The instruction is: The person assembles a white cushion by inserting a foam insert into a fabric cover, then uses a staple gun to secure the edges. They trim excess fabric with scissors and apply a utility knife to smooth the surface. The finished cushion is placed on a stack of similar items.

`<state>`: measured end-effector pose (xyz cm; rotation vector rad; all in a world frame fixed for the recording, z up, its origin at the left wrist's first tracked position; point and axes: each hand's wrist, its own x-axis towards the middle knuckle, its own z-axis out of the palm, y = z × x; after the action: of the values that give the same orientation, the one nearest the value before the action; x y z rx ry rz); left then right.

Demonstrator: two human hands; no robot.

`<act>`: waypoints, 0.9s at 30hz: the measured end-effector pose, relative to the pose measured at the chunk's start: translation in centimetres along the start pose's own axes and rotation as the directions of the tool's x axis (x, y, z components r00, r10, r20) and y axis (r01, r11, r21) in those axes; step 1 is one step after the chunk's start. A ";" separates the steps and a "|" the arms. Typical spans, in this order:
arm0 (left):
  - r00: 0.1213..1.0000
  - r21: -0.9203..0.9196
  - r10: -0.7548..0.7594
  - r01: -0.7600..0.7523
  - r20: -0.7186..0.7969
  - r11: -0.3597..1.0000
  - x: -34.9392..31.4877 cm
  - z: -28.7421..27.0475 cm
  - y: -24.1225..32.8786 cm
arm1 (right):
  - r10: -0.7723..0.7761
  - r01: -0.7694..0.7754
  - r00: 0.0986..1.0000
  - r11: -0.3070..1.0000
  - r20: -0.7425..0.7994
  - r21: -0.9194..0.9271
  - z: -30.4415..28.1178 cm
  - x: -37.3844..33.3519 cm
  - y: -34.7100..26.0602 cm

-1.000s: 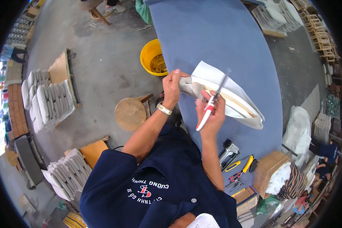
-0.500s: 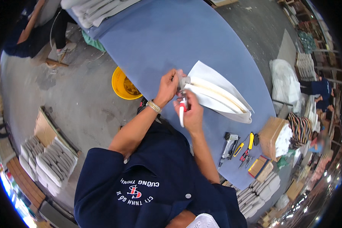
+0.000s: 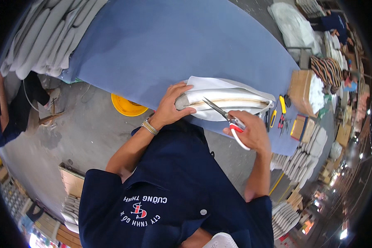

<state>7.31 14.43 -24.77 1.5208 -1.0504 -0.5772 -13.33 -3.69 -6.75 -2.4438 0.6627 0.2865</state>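
Observation:
On the blue-topped table lies a long curved padded piece [image 3: 248,94], wrapped in pale fabric, with white flaps spread out and a tan strip along its middle. My left hand [image 3: 168,106] grips its grey-covered left end, thumb on the near side and fingers on the far side. Scissors [image 3: 218,108] with red and white handles are in my right hand [image 3: 253,131], just nearer to me than the piece. Their pointed blades reach left over it; whether they touch the fabric, I cannot tell.
A stack of grey padded pieces [image 3: 49,37] fills the table's far left. Yellow-handled tools [image 3: 282,105] and a small box [image 3: 301,127] lie right, near a carton [image 3: 300,93]. A yellow bucket [image 3: 126,105] stands on the floor. Another person [image 3: 12,111] is at far left.
My hands have separated: the right one has moved right with the scissors, while the left now holds the padded piece's end. The whole view has shifted, and the piece appears turned flatter.

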 end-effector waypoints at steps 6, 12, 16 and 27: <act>1.000 0.019 0.019 -0.019 -0.003 1.000 0.0 0.5 -1.0 | 0.007 0.036 0.984 0.970 0.177 -0.240 -1.7 1.9 -0.5; 0.999 0.045 0.050 -0.050 -0.011 0.998 0.0 0.6 -1.8 | 0.020 0.049 0.976 0.951 0.218 -0.305 -2.9 4.1 -1.1; 0.998 0.034 0.062 -0.062 -0.016 0.998 0.2 0.5 -1.5 | -0.026 0.100 0.963 0.959 0.269 -0.265 -3.2 5.2 -0.2; 0.997 -0.046 0.072 -0.073 -0.027 0.996 1.5 0.0 -1.2 | 0.020 0.051 0.956 0.971 0.292 -0.235 -4.2 6.1 -0.4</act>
<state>8.40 13.04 -25.64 1.4400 -1.0616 -0.5275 -7.74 -8.23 -5.26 -2.5576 0.5012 0.7452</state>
